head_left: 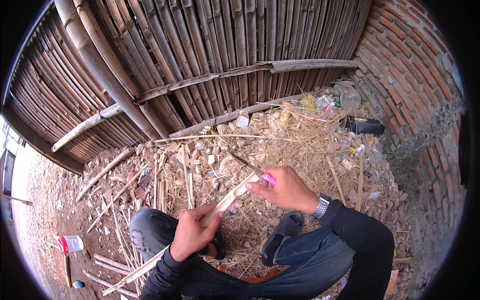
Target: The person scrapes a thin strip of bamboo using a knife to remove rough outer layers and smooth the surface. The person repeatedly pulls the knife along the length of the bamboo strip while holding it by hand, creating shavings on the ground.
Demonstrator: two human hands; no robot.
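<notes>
A pale split bamboo strip (227, 200) runs slantwise across my lap, from the lower left up to my right hand. My left hand (194, 229) is wrapped round its middle, the thumb along the top. In my right hand (287, 190) is a knife (243, 161) with a pink handle, its dark narrow blade pointing up and left over the strip's far end. My right thumb lies close to that end; whether it presses on the wood I cannot tell. A scooped hollow shows in the strip between my hands. Its lower part passes beneath my left forearm.
Rubble and straw (300, 135) cover the ground before my feet. A bamboo wall (225, 40) stands ahead, a brick wall (415, 65) to the right. Bamboo sticks (112, 262) and a red-and-white tub (71, 244) lie left. A black case (364, 125) rests by the brick wall.
</notes>
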